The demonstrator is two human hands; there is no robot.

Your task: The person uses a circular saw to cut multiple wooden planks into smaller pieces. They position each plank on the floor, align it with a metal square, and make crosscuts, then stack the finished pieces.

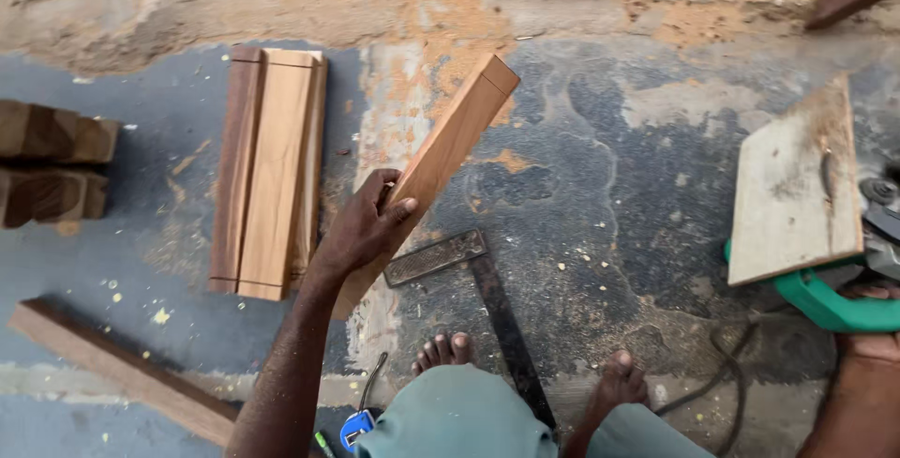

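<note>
the left hand [361, 228] is clamped around a wood block [441, 153] held tilted over the floor, above a metal square [469, 270] and bare toes. right hand [867, 327] grips a green power saw [825, 299]. a loose one-handed grip could drop the block onto the feet.

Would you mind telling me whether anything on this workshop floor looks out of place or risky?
Orange sawdust is scattered over the grey concrete floor. The black metal try square lies right by bare feet, and the green power tool under the right hand sits close to them too.
</note>
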